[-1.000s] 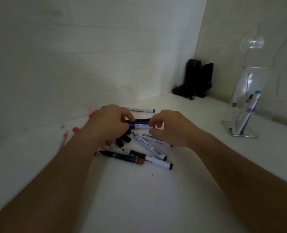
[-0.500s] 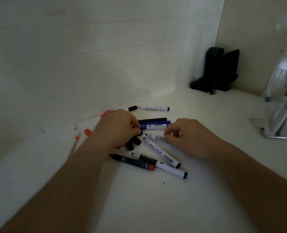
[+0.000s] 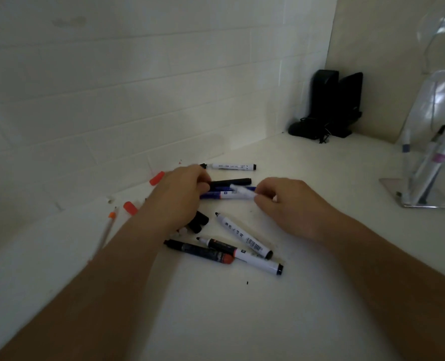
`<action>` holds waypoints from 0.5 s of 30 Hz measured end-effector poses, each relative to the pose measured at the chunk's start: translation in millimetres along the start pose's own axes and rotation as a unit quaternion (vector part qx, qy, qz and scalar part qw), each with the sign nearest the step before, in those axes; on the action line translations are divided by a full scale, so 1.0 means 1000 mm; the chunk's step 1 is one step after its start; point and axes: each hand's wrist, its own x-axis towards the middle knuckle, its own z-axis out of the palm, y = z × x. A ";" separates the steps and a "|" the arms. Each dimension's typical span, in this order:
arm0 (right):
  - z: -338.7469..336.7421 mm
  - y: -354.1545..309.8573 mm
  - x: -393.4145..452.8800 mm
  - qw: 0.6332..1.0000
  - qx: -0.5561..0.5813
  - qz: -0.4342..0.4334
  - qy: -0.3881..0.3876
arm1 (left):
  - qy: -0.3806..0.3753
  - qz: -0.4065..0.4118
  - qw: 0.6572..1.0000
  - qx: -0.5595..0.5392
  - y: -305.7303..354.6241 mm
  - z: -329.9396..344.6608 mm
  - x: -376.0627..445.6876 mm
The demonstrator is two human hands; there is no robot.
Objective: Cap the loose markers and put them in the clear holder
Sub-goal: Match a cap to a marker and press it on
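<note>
Head view: on the matte white bench [image 3: 216, 321], slim cylindrical markers lie scattered. The right hand [image 3: 289, 204] pinches a blurred white marker [image 3: 242, 192], lifted over a blue-barrelled marker [image 3: 221, 195]. The left hand [image 3: 179, 194] has curled fingers, seemingly gripping a black cap [image 3: 229, 182]. Glossy clear holder [image 3: 430, 162] stands well apart at right, pens inside. Orange caps [image 3: 156, 177] lie beside the tiled wall [image 3: 112, 100].

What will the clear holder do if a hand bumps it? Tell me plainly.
The clear holder stands tall on a small flat base, so a knock up high would probably tip it. It looks like thin rigid plastic, likely light enough to slide. The markers leaning inside may shift its balance.
</note>
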 end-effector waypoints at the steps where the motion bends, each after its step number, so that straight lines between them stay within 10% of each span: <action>1: -0.003 0.003 0.000 0.999 0.033 0.001 0.011 | 0.020 -0.005 0.998 -0.060 0.002 -0.001 -0.002; 15: -0.012 0.009 -0.004 0.991 0.093 -0.049 0.077 | 0.087 0.026 0.976 -0.197 0.021 0.000 -0.012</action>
